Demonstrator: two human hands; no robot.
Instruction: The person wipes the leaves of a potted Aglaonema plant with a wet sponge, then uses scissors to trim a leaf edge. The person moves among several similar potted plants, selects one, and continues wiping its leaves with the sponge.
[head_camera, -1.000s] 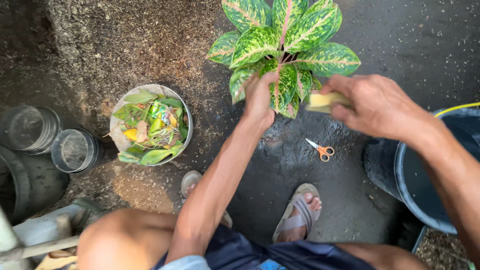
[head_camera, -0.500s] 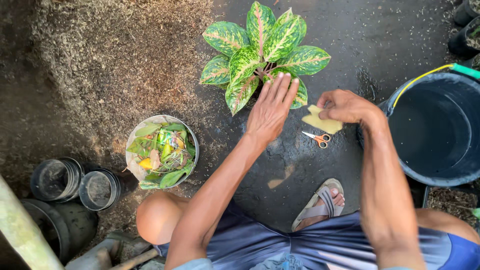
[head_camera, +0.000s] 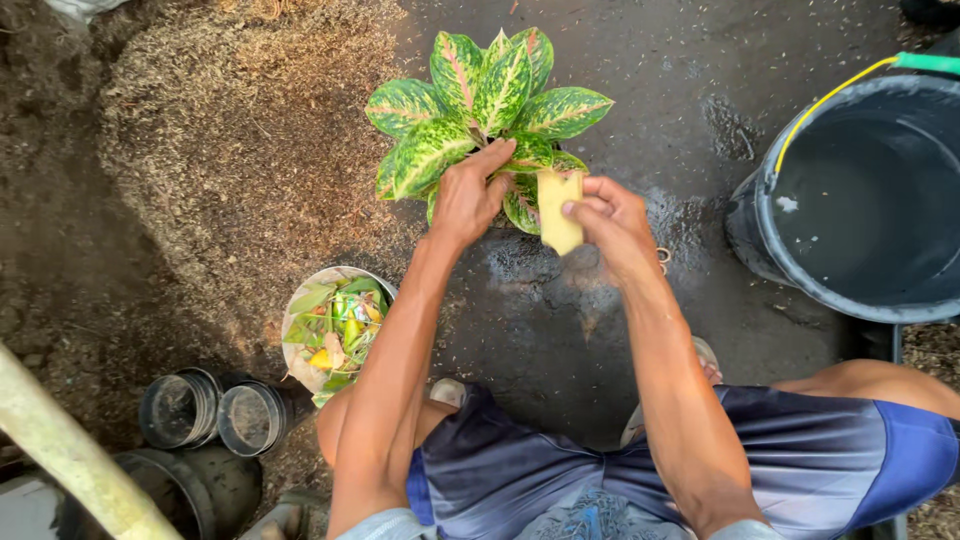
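A potted plant (head_camera: 480, 100) with green-and-cream spotted leaves stands on wet dark ground ahead of me. My left hand (head_camera: 470, 195) reaches in among its lower leaves and holds one of them. My right hand (head_camera: 615, 225) pinches a pale yellow sponge (head_camera: 558, 210) just to the right of that leaf, close to the plant. Orange-handled scissors (head_camera: 662, 258) lie on the ground, mostly hidden behind my right wrist.
A large dark bucket (head_camera: 860, 200) of water with a yellow handle stands at the right. A bowl (head_camera: 300, 290) of cut leaves sits at the left, beside a heap of husk mulch (head_camera: 220, 150). Empty black pots (head_camera: 215, 410) lie lower left. My knees and sandalled feet are below.
My right hand has brought the sponge up and left toward the leaf. My left hand has closed on the lower leaves. The view has shifted, with the bucket now further into view.
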